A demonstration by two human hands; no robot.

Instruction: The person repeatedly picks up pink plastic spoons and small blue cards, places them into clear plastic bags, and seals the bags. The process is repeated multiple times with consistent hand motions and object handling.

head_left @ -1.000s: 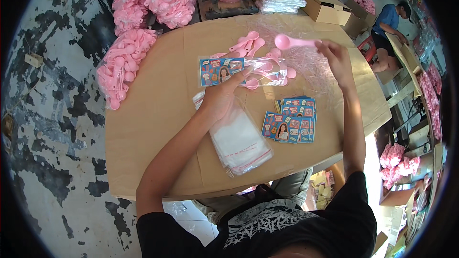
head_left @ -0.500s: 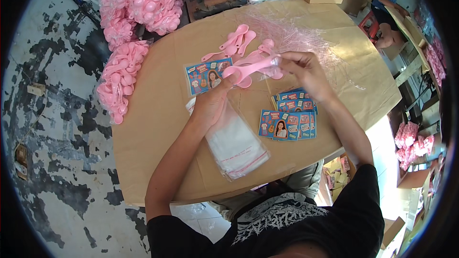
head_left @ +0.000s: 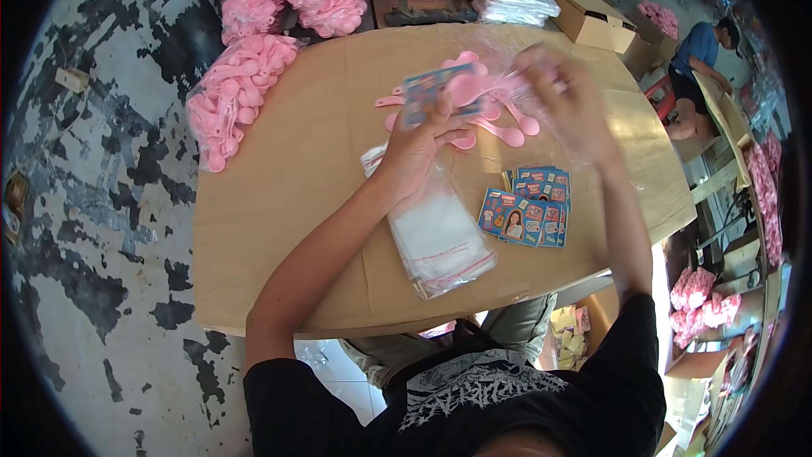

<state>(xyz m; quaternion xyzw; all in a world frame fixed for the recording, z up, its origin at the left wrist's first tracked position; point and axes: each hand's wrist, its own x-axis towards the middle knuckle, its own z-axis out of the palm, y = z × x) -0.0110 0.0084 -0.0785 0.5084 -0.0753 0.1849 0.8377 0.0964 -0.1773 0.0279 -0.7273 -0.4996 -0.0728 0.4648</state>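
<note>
Pink spoon [head_left: 479, 89] crosswise, bowl [head_left: 462, 90] leftward

1. A worker's left hand [head_left: 418, 152] grips a blue card [head_left: 419, 93].
2. The right hand [head_left: 571, 97], blurred by motion, holds a pink spoon [head_left: 463, 90].
3. Clear bags [head_left: 440, 228] lie near stacked cards [head_left: 524, 210] on the brown tabletop [head_left: 279, 203].

The spoons [head_left: 510, 135] were pink. The cards [head_left: 499, 218] were blue with small red and white pictures. The plastic bags [head_left: 436, 233] looked milky, marked in red. The tabletop [head_left: 288, 220] was tan, the shirt [head_left: 484, 389] black on 2 sleeves with jagged white print, the floor [head_left: 76, 279] pale grey with black blotches.
</note>
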